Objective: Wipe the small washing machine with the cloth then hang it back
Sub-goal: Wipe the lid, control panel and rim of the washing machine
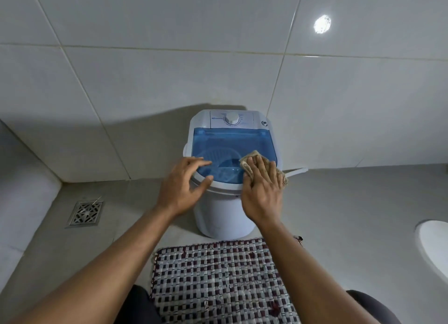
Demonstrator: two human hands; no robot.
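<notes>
Small washing machine (224, 217) stands on the floor (339, 202) against the tiled wall (169, 69), near the back edge of the floor where it meets the wall. White round body, translucent blue lid (230, 144) shut on top, white control panel behind the lid with one round dial (232, 118). A white hose or pipe (298, 171) sticks out at the machine's right side, low by the wall.

Right hand (263, 190) lies flat, palm down, on the front right part of the lid, pressing a tan cloth (252, 157) against it. Fingers spread, not curled; the grip is flat and wide, cloth pinned under the palm and fingers rather than pinched. Cloth edges show past the fingertips and at the right side of the hand.

Left hand (185, 184) rests on the front left rim of the machine, fingers on the lid edge, thumb on the white rim below. Grip is wide, loosely bracing the machine, holding nothing else.

Checked woven mat (218, 282) lies on the floor just in front of the machine, dark red and white. Metal floor drain (85, 213) sits well to the left, near the left corner of the floor. White rounded fixture (434, 246) is cut off at the right edge; cannot tell what it is. Bright light reflection (322, 24) on the upper right wall tile. Dark clothing at the bottom edge, both sides of the mat.
</notes>
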